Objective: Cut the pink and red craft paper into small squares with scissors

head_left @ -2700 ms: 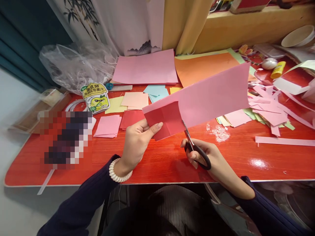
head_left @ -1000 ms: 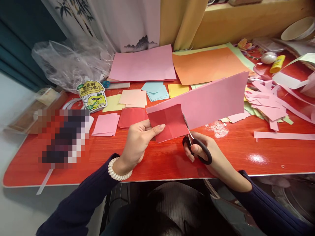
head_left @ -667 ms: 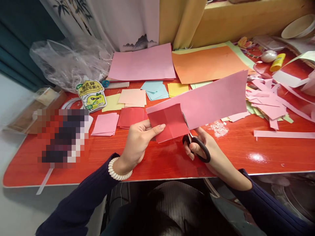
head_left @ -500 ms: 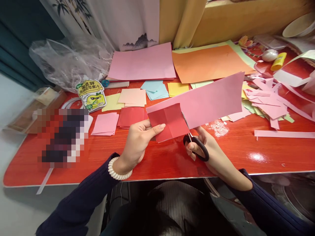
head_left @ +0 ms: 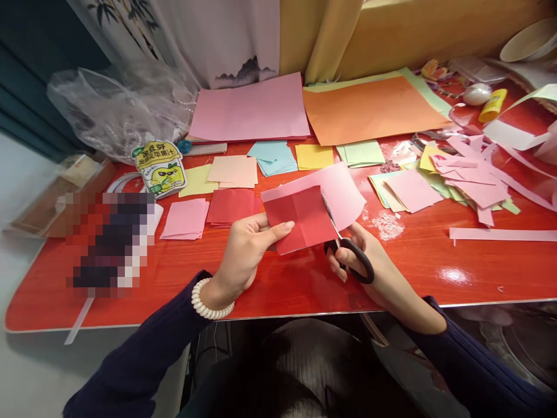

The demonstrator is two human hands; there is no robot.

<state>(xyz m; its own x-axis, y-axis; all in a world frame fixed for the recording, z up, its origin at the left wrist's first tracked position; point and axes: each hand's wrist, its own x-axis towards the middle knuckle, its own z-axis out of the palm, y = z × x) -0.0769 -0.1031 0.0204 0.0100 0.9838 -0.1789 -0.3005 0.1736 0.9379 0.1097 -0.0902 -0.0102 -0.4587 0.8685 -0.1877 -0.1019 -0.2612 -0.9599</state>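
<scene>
Between thumb and fingers, my left hand (head_left: pixel 252 247) pinches a creased red paper square (head_left: pixel 300 217) laid against pink paper (head_left: pixel 346 194). The pink sheet shows along the square's top edge and sticks out to its right, its free end bent away and foreshortened. In my right hand (head_left: pixel 363 252) are black-handled scissors (head_left: pixel 348 249), thumb and fingers in the loops. Their blades lie at the right edge of the red square, against the pink paper. How far the blades are parted is hard to make out. Both hands are above the front of the red table (head_left: pixel 278 290).
Behind my hands lie small paper stacks: pink (head_left: pixel 185 219), red (head_left: pixel 232 206), blue (head_left: pixel 273 158), yellow (head_left: pixel 314 157) and green (head_left: pixel 360 154). Larger pink (head_left: pixel 250 107) and orange (head_left: pixel 374 107) sheets lie farther back. Pink scraps (head_left: pixel 474 180), a glue stick (head_left: pixel 493 105) and a juice pouch (head_left: pixel 161 168) surround them.
The pink sheet's long right end has swung back and bent, uncovering green squares and a mixed paper stack behind it. The scissors stay at the red square's right edge; the view has shifted slightly.
</scene>
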